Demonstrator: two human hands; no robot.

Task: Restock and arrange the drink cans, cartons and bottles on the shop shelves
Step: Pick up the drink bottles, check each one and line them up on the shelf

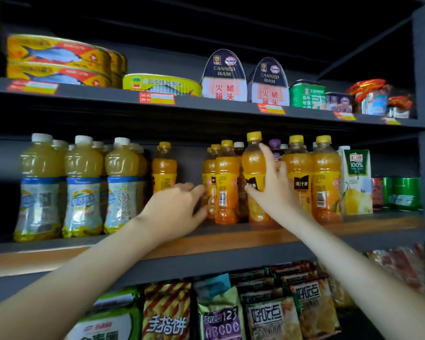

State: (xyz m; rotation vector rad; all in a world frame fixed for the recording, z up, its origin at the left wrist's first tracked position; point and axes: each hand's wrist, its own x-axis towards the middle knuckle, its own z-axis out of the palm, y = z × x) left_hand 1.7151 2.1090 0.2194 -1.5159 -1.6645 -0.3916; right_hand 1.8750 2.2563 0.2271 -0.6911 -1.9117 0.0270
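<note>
On the middle shelf point(231, 235) stand orange juice bottles with yellow caps. My right hand point(272, 185) grips one orange bottle point(254, 158), which sits slightly higher than its neighbours. My left hand point(179, 204) reaches in beside a front orange bottle point(225, 182), fingertips touching a bottle behind it; whether it grips is unclear. A lone orange bottle point(164, 168) stands farther back on the left. Two more orange bottles point(325, 177) stand to the right.
Pale yellow juice bottles with white caps point(82, 187) fill the shelf's left. A pear juice carton point(356, 182) and green cans point(402, 193) stand at the right. Fish tins and canned ham point(223, 77) sit on the upper shelf; snack packets point(268, 315) lie below.
</note>
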